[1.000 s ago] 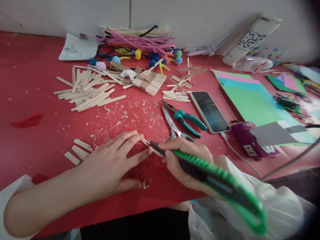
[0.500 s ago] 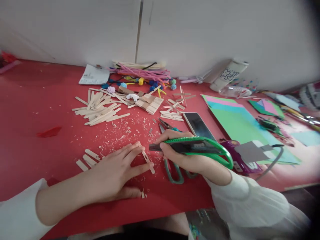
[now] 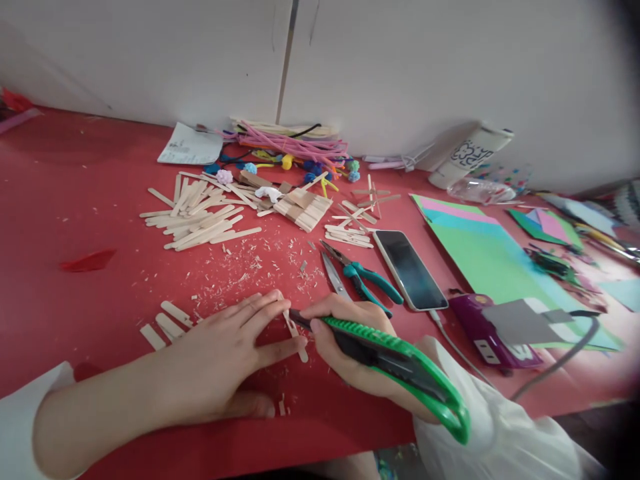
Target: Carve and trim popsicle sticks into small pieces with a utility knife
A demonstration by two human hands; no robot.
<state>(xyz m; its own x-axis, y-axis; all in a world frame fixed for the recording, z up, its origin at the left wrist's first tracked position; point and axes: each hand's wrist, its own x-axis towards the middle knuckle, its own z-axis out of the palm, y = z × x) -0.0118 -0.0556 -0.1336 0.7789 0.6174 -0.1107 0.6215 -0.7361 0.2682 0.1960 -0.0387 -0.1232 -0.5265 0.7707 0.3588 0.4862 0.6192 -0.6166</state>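
Note:
My right hand [image 3: 350, 337] is closed around a green utility knife [image 3: 395, 353]. Its dark blade end meets the edge of a small wooden craft stick [image 3: 295, 335] lying on the red tabletop [image 3: 210, 440]. With its fingertips, my left hand [image 3: 235, 347] presses that stick down at its top end and near its lower end. A notch or slot shows in the stick between those fingers. Wood shavings [image 3: 250, 263] are scattered beyond my hands. Several cut stick pieces [image 3: 170, 325] lie left of my left hand.
Teal-handled pliers [image 3: 367, 277], scissors [image 3: 334, 275] and a phone [image 3: 411, 270] with a cable lie beyond my right hand. A purple box [image 3: 493, 327] and coloured paper [image 3: 480, 260] are at right. Loose craft sticks [image 3: 200, 217] and pipe cleaners [image 3: 295, 143] lie farther back.
My right hand has lowered and tilted the knife, bringing its tip from just off the stick to its edge. The pliers now show more. My left hand keeps its hold.

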